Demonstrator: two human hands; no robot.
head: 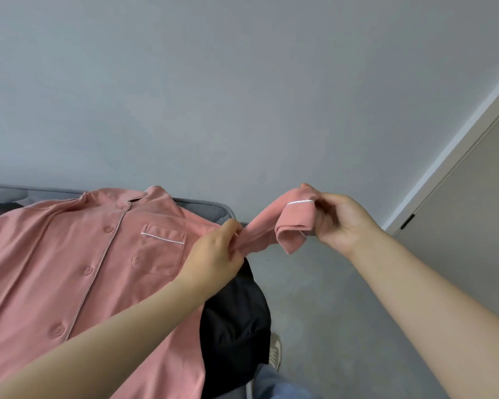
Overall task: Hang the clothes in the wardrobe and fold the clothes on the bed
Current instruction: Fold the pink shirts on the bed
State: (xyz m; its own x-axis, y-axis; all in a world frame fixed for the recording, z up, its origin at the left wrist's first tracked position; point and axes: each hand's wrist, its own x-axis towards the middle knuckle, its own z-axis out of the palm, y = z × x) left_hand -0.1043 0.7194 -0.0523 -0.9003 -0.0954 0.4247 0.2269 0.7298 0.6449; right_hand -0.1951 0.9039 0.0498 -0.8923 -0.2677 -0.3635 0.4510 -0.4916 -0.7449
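Observation:
A pink button-up pyjama shirt point(69, 254) with white piping and a chest pocket lies spread face up on the bed point(211, 208). One sleeve point(283, 226) is lifted off the bed's right side and stretched between both hands. My left hand point(216, 254) pinches the sleeve near the shoulder. My right hand point(340, 220) grips the sleeve's cuff end, which is bunched and folded over. A dark garment point(236, 312) hangs over the bed's edge under the shirt.
A grey floor point(329, 298) lies to the right of the bed. A plain grey wall point(242, 96) fills the top of the view. A pale door or wardrobe panel point(473, 211) stands at the right. My shoe point(274, 351) and trouser leg show below.

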